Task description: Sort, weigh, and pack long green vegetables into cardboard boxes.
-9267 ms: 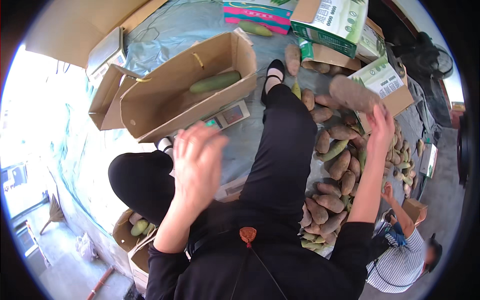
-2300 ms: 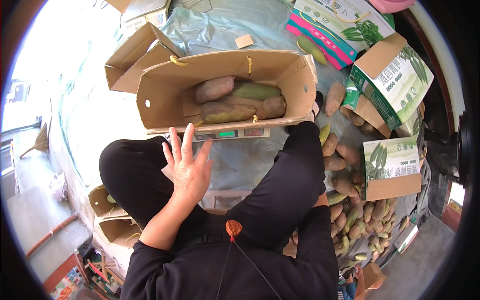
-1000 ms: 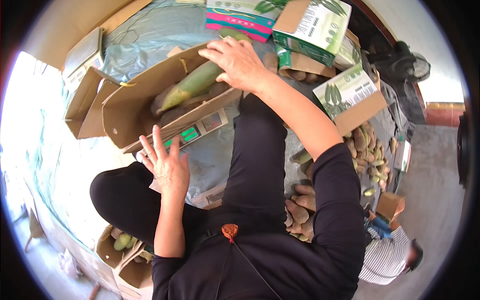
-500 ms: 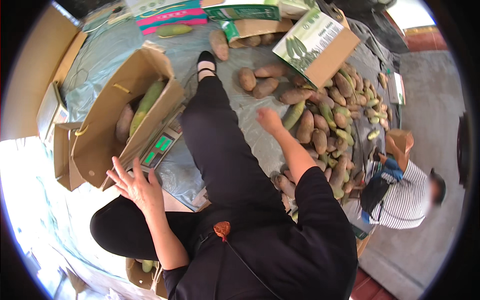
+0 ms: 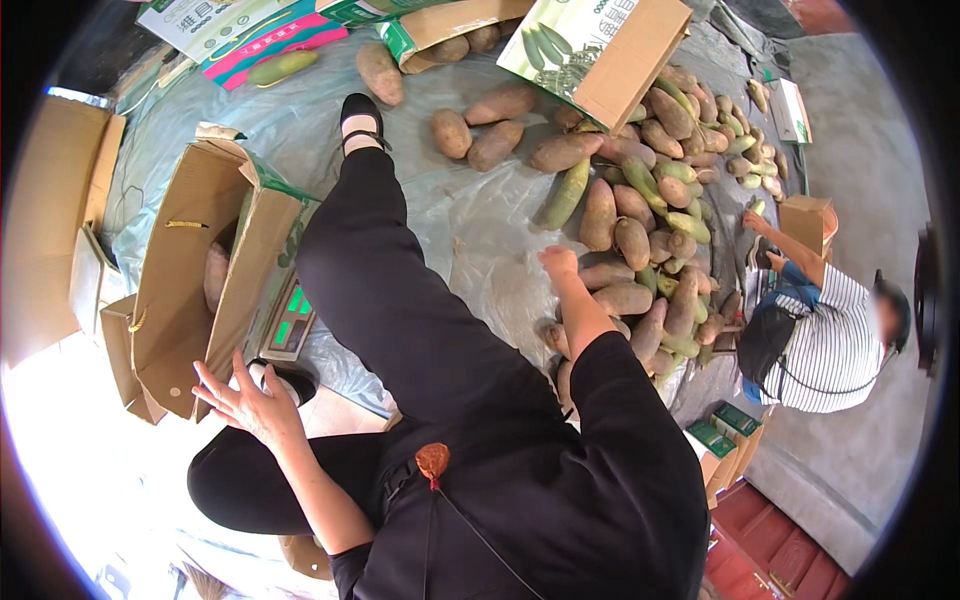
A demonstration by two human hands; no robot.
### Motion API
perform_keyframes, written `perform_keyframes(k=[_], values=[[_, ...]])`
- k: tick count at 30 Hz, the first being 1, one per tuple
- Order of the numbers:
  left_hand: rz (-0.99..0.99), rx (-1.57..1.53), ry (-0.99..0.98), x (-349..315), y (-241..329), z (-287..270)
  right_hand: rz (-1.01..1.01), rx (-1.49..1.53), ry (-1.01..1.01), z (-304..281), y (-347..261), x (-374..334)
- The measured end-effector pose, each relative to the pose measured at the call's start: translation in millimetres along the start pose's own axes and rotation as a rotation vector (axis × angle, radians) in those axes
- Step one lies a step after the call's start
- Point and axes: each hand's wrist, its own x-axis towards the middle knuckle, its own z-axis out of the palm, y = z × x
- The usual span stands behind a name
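Observation:
My left hand (image 5: pixel 245 402) is open, fingers spread, with the fingertips at the near edge of a tall cardboard box (image 5: pixel 168 290); whether they touch it I cannot tell. The box rests over a scale (image 5: pixel 290 322) with lit green displays. Inside it, a brownish vegetable (image 5: pixel 215 277) shows, partly hidden by the box wall. Over the plastic sheet, left of the pile, my right hand (image 5: pixel 560 262) has its fingers curled in, with nothing visible in them. The pile holds several long brown and green gourd-like vegetables (image 5: pixel 632 243).
An open printed carton (image 5: pixel 630 70) lies at the pile's far side. More printed boxes (image 5: pixel 240 30) stand at the far left, beside a green vegetable (image 5: pixel 282 68). A co-worker in a striped shirt (image 5: pixel 820 350) is at the right, near a small brown box (image 5: pixel 805 222). Plastic sheeting (image 5: pixel 470 235) covers the floor.
The view has shifted. My right hand has drawn back toward me, while my left stays spread beside the box. The green vegetable inside the box is now mostly hidden. The co-worker's arm reaches toward the pile.

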Motion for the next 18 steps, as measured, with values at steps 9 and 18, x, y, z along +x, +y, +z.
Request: perform_keyframes(k=[9,18], values=[[0.013,0.078,0.022,-2.5,-5.5,4.2,0.258,0.349,0.156,-8.1,-72.5,31.9],[0.053,0.050,0.034,2.3,5.2,10.0,0.396,0.316,0.217,-15.7,-58.8,74.4]])
